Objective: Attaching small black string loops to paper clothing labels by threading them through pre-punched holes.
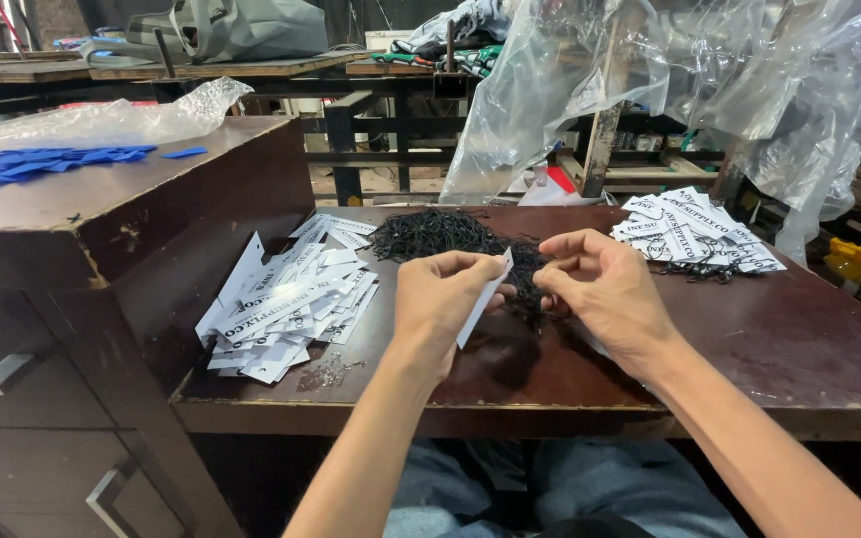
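While seen from the head camera: left hand (440,299) pinching a narrow white paper tag (483,297) between thumb and fingertips, edge-on and tilted, held up over the dark brown wooden table (799,349). Right hand (600,289) just beside it, fingers curled together, thumb and forefinger closed on something thin and black, apparently one strand from the tangled heap of black string loops (450,237) lying directly behind both hands; too fine to tell for certain. Tag and strand close together between the two hands, above the near middle of the table.

For clean work: tag kept steady near its end, strand pinched close to its tip, hands close, a single loop drawn free of the tangle rather than several at once.

Around: loose fan of white printed paper tags (286,304) to the left, resting partly against a raised brown cabinet (151,199); pile of white tags with black strings attached (695,234) at far right; blue fabric pieces (32,164) on the cabinet top; clear plastic sheeting (650,80) hanging behind. Tangle itself the main obstacle, loops snagging one another.
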